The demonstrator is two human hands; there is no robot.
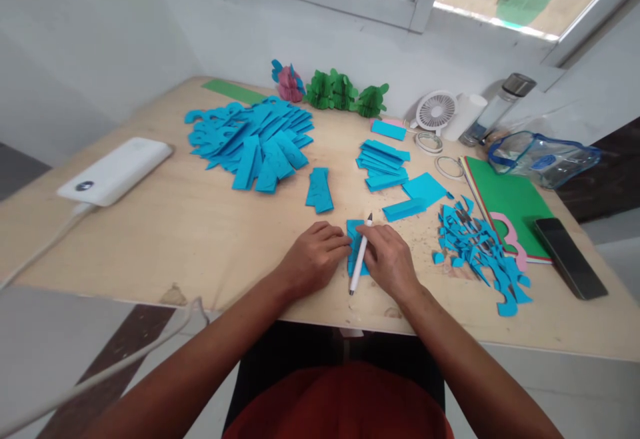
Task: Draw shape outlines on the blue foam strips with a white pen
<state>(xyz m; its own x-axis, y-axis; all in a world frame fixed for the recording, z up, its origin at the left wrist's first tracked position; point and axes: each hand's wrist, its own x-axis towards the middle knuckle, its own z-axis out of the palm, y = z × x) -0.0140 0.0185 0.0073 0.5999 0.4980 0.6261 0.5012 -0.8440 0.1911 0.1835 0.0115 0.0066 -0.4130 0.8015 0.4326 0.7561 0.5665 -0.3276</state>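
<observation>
A small folded blue paper piece (354,242) lies on the table near its front edge, between my two hands. My left hand (320,255) is closed, its fingertips on the paper's left edge. On the right, my right hand (390,259) is closed on a white pen (359,262) with a dark tip pointing away from me; its fingers also touch the paper. Just beyond lie a few folded blue pieces (320,190). Further right is a stack of folded blue strips (383,162), and back left a large pile of cut blue pieces (250,135).
Blue scraps (480,245), a green paper stack (515,205) and a phone (570,257) are at right. Along the wall stand green paper shapes (343,92), a fan (436,112) and a bottle (497,109). A white power bank (117,169) with a cable lies left.
</observation>
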